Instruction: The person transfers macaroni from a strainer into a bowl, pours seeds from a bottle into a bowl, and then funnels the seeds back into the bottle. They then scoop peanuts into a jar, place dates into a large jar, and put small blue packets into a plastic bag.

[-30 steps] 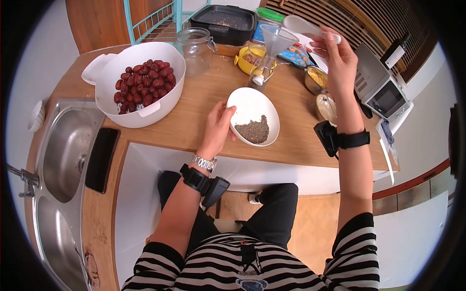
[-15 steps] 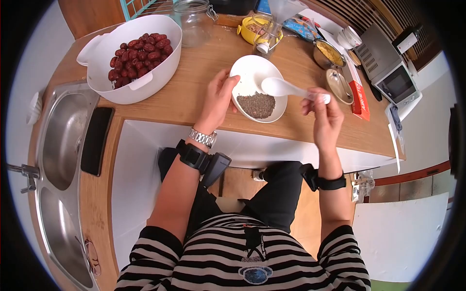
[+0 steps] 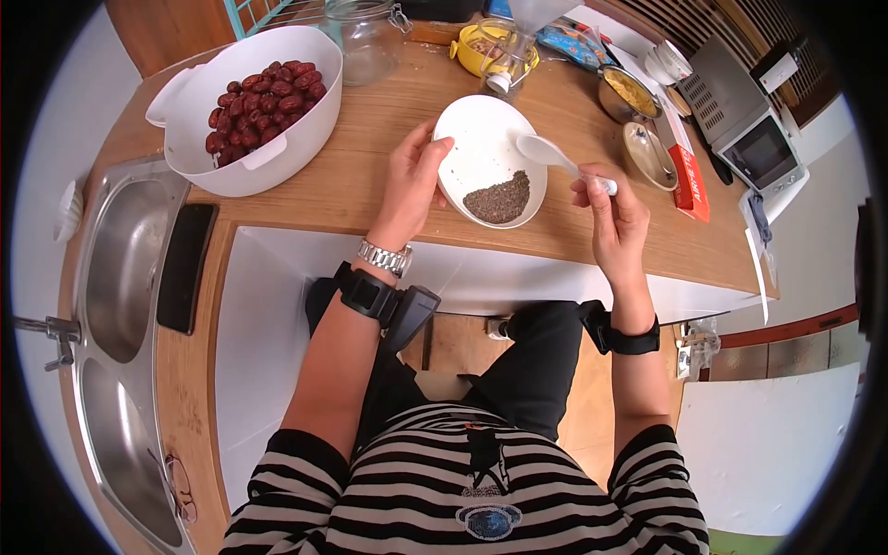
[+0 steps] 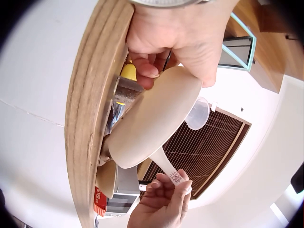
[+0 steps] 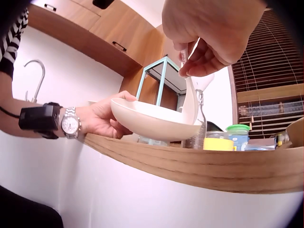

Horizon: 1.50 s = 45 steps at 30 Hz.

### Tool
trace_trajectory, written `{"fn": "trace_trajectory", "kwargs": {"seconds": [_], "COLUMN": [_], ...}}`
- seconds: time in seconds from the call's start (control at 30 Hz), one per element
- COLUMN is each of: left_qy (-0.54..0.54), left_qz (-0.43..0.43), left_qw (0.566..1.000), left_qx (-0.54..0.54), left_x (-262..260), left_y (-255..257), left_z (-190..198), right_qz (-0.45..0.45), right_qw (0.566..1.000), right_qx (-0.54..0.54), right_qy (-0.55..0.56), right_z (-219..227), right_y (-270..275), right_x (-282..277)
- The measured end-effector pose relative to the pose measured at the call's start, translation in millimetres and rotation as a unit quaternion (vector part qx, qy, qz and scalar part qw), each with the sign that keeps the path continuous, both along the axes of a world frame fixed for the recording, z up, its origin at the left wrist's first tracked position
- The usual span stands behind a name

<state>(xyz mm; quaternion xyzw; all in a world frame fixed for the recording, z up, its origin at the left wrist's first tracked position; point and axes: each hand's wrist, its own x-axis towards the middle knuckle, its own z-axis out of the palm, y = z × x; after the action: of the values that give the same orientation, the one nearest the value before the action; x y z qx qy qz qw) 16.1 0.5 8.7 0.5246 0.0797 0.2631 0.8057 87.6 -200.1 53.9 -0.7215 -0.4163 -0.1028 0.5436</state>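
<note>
My left hand [image 3: 411, 176] grips a shallow white bowl [image 3: 474, 139] at its left rim, thumb over the edge and fingers underneath. The bowl tilts a little, and dark, fine seed-like grains [image 3: 499, 200] lie heaped along its near side. A white spoon [image 3: 546, 151] is pinched by the handle in my right hand [image 3: 618, 217]. Its scoop reaches over the bowl's right rim, above the grains. In the right wrist view the spoon [image 5: 190, 102] slants down into the bowl [image 5: 152, 124]. The left wrist view shows the bowl's underside [image 4: 152, 118] beside the counter edge.
A large white tub [image 3: 319, 139] of red dates stands left of the bowl. Behind are a glass jar [image 3: 363, 46], a yellow container [image 3: 474, 57], and a glass bottle [image 3: 504, 74] with a funnel [image 3: 541, 11]. To the right sit a metal bowl [image 3: 622, 104] and a red box [image 3: 689, 180].
My right hand has brought the spoon down from beside the funnel to the bowl, then slightly right. The left hand keeps its grip on the bowl, and the grains have shifted slightly.
</note>
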Motion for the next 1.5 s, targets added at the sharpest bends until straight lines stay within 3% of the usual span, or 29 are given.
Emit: {"fn": "trace_trajectory", "kwargs": {"seconds": [0.13, 0.23, 0.3, 0.43, 0.53, 0.57, 0.63, 0.67, 0.8, 0.97, 1.23, 1.3, 1.37, 1.5], "left_qy": [0.000, 0.005, 0.010, -0.003, 0.010, 0.011, 0.013, 0.013, 0.013, 0.014, 0.015, 0.010, 0.023, 0.029], "left_qz": [-0.003, 0.008, 0.012, 0.015, 0.017, 0.016, 0.005, 0.005, 0.008, 0.015, 0.015, 0.014, 0.003, 0.007], "left_qw": [1.000, 1.000, 1.000, 1.000, 1.000, 1.000, 1.000, 1.000, 0.999, 0.999, 0.999, 0.999, 1.000, 0.999], "left_qx": [0.006, 0.016, 0.022, 0.003, 0.017, 0.018, 0.022, 0.023, 0.028, 0.025, 0.027, 0.028, 0.022, 0.020], "left_x": [-2, -2, -3, -1, -2, -2, -1, -2, -2, -2, -2, -2, -3, -4], "left_y": [1, -1, -2, -2, -2, -2, -1, -1, -2, -2, -2, -1, -1, -2], "left_z": [2, 4, 6, 4, 4, 4, 4, 4, 5, 5, 2, 2, 3, 3], "right_qz": [-0.018, 0.007, 0.029, 0.022, 0.041, 0.040, 0.060, 0.066, 0.081, 0.090, 0.135, 0.142, 0.106, 0.109], "right_qw": [0.992, 0.998, 0.995, 0.973, 0.885, 0.884, 0.803, 0.785, 0.774, 0.815, 0.839, 0.827, 0.830, 0.837], "right_qx": [-0.080, -0.056, 0.036, 0.112, 0.206, 0.207, 0.248, 0.252, 0.255, 0.269, 0.312, 0.347, 0.399, 0.395], "right_qy": [-0.097, -0.022, 0.092, 0.202, 0.416, 0.416, 0.539, 0.561, 0.574, 0.505, 0.424, 0.420, 0.376, 0.363], "right_z": [-1, -7, -10, -23, -28, -30, -35, -36, -26, 1, 78, 102, 121, 144], "right_y": [-7, -9, -6, -4, 1, 4, 10, 12, 17, 12, 10, 15, 27, 45], "right_x": [2, -3, -9, -11, -15, -17, -18, -18, -14, 5, 50, 62, 74, 92]}}
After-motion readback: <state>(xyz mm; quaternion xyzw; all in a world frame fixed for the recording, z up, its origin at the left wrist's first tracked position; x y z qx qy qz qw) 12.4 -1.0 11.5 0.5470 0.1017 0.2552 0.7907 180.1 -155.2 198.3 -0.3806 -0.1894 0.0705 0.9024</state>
